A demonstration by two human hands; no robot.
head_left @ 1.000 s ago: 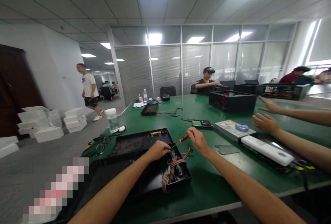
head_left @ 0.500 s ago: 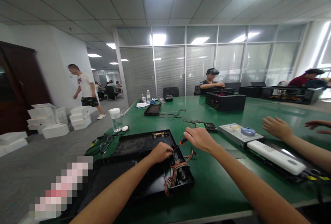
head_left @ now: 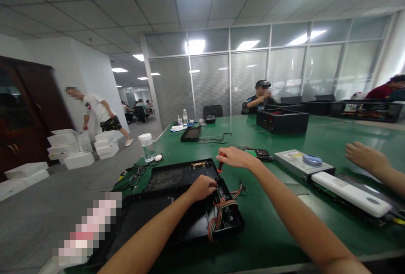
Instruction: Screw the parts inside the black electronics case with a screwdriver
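Note:
My right hand (head_left: 236, 157) is closed round the handle of a red-and-black screwdriver (head_left: 220, 165), held nearly upright with its shaft pointing down. By the screwdriver's lower end, my left hand (head_left: 202, 187) has its fingers pinched together; whatever is between them is too small or hidden to make out. Both hands are over the right-hand side of a black metal casing (head_left: 180, 219) lying on the table. A striped ribbon cable (head_left: 218, 215) hangs over that side. Behind it lies a flat black panel (head_left: 174, 175) with a brass-coloured strip.
On the green table (head_left: 268, 227) are a lidded clear jar (head_left: 147, 149), eyeglasses (head_left: 136, 179), a metal drive (head_left: 294, 162) carrying a blue roll, and a long white device (head_left: 349, 193). Another person's hand (head_left: 367, 158) rests at right. A black case (head_left: 283, 122) stands farther back.
My right hand has brought the screwdriver from a slant to nearly upright. My left hand stays pinched at the casing's side. The view has shifted slightly, and the walking person leans forward.

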